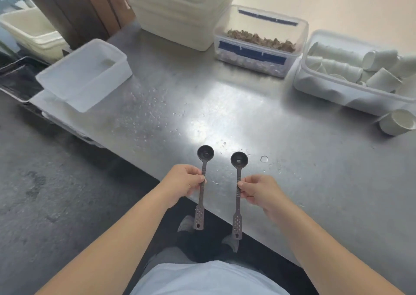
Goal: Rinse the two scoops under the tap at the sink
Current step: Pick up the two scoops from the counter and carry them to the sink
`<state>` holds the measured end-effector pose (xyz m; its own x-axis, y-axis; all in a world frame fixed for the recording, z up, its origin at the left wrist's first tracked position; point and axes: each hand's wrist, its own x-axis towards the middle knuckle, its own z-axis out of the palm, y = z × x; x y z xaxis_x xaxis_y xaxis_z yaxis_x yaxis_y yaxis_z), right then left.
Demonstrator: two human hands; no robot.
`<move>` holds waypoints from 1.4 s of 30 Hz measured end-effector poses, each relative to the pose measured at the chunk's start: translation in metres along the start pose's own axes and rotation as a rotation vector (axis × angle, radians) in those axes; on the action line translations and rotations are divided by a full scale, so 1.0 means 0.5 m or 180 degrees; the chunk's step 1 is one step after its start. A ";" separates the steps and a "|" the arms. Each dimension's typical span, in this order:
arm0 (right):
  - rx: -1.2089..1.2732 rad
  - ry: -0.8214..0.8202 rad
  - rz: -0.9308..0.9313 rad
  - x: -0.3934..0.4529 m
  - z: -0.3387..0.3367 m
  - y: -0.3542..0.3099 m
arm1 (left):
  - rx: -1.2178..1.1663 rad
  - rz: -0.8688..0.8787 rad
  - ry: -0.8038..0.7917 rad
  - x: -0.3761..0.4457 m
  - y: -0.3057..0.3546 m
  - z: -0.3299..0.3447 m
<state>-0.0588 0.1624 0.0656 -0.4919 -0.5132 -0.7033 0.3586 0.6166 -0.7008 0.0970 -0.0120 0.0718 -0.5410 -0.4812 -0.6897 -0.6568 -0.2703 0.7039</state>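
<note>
Two dark long-handled scoops are held side by side above the near edge of a steel counter (225, 96), bowls pointing away from me. My left hand (183, 182) pinches the left scoop (203, 159) at mid-handle. My right hand (258, 190) pinches the right scoop (239, 166) the same way. Each handle ends in a flat perforated paddle that hangs past the counter edge. No sink or tap is in view.
On the counter stand an overturned clear tub (87, 74) at left, stacked white tubs (180, 18) at the back, a clear box of brown flakes (261, 42), and a tub of white paper cups (351, 74) at right. One loose cup (397, 121) lies nearby. Water drops dot the steel. Grey floor lies left.
</note>
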 end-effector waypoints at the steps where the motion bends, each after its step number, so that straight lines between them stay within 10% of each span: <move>1: -0.0078 -0.0094 -0.0047 -0.007 0.023 -0.013 | -0.0120 -0.0029 0.0066 -0.022 -0.014 -0.016; 27: -0.2250 -0.3112 -0.0677 -0.400 1.069 0.028 | -0.2598 -0.0034 0.2708 -0.737 -0.657 -0.564; 42: -0.3191 -0.4528 -0.0491 -0.473 1.704 0.039 | -0.3917 -0.0348 0.4174 -0.883 -0.895 -0.875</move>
<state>0.7403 -0.2128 0.1168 0.7448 -0.3377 -0.5756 -0.4775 0.3328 -0.8131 0.8595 -0.0435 0.1354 0.5989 -0.5332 -0.5975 0.3990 -0.4483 0.7999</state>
